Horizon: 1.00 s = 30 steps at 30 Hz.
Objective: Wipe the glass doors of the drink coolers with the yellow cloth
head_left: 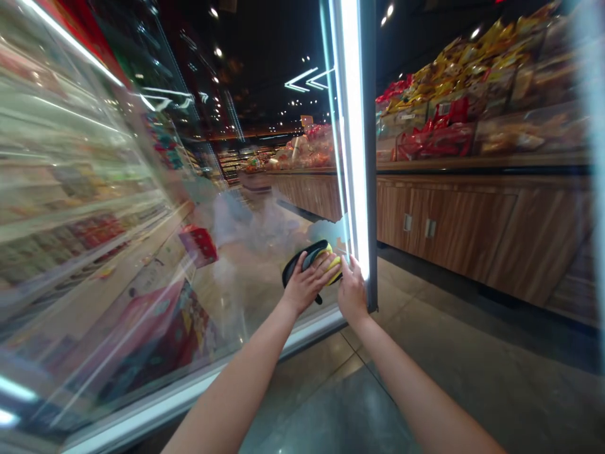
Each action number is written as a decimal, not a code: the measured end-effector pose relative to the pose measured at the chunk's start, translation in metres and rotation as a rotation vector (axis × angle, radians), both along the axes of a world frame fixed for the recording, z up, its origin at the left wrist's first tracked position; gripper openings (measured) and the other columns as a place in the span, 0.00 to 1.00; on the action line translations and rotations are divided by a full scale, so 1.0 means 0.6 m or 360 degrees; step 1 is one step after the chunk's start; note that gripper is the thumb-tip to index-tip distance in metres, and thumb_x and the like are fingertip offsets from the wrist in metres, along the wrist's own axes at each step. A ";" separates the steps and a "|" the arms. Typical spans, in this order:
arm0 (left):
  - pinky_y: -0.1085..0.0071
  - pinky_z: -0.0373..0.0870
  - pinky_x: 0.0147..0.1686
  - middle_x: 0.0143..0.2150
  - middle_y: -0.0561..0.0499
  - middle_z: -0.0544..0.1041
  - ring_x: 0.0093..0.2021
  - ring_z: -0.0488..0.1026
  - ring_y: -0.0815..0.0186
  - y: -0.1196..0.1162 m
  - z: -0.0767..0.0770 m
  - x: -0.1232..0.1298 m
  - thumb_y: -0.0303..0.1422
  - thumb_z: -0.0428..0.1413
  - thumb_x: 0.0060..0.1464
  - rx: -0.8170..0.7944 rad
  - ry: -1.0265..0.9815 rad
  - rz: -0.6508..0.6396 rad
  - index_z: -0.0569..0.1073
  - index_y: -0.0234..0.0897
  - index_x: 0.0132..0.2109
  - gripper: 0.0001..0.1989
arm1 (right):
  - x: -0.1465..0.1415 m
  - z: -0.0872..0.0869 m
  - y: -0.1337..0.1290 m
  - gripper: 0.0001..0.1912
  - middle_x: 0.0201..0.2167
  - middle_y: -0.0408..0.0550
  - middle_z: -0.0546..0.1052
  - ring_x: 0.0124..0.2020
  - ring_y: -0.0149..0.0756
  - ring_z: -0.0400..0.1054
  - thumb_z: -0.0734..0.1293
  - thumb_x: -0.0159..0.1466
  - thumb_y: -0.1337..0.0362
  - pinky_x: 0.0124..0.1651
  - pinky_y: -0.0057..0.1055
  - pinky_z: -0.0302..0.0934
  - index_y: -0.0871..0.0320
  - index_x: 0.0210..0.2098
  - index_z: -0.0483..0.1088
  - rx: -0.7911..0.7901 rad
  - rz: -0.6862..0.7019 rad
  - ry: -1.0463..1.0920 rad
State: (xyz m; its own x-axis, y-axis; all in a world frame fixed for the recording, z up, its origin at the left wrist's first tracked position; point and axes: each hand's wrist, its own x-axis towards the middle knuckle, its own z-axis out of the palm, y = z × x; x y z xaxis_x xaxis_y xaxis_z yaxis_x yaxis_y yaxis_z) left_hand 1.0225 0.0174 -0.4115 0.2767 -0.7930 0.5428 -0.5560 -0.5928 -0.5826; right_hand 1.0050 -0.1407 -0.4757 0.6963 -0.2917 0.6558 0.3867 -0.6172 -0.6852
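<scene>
My left hand (pixel 302 287) presses over a black, grey and yellow cleaning pad (pixel 312 253), its fingers lying across the top. The pad rests against the lower part of an open glass door (pixel 265 296), near the door's bright lit edge (pixel 357 157). Just to the right, my right hand (pixel 353 293) is closed at the lower end of that lit strip, close beside the pad. What its fingers pinch is hidden, and I cannot tell whether they grip the door's edge. Both forearms reach in from below.
Lit shelves (pixel 61 233) of packaged goods, blurred, show at the left through the glass. Wooden cabinets (pixel 449 221) on the right carry heaped snack packs (pixel 435 132). Grey floor tiles (pixel 326 391) lie below. Another bright upright edge (pixel 588 126) stands at the far right.
</scene>
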 end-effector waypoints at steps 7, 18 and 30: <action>0.47 0.18 0.73 0.74 0.50 0.59 0.74 0.57 0.58 0.057 -0.011 -0.044 0.30 0.52 0.67 -0.0319 -0.0040 0.0289 0.51 0.55 0.75 0.34 | -0.014 -0.004 0.015 0.39 0.76 0.53 0.49 0.74 0.50 0.53 0.56 0.65 0.76 0.67 0.52 0.62 0.50 0.74 0.51 -0.0197 0.0181 -0.0057; 0.43 0.23 0.73 0.75 0.46 0.56 0.76 0.49 0.54 0.107 0.016 -0.060 0.31 0.54 0.65 -0.0495 -0.0047 0.0449 0.47 0.49 0.76 0.38 | -0.022 0.007 0.061 0.38 0.78 0.53 0.39 0.76 0.55 0.41 0.57 0.67 0.74 0.70 0.57 0.56 0.50 0.75 0.50 -0.0172 0.0207 -0.0111; 0.58 0.23 0.75 0.73 0.46 0.58 0.73 0.58 0.62 0.116 0.032 -0.064 0.29 0.45 0.70 -0.0393 -0.0200 0.0452 0.50 0.35 0.75 0.30 | -0.048 0.023 0.081 0.38 0.77 0.46 0.46 0.77 0.43 0.36 0.52 0.71 0.73 0.74 0.52 0.50 0.45 0.76 0.39 -0.0371 0.0443 -0.0388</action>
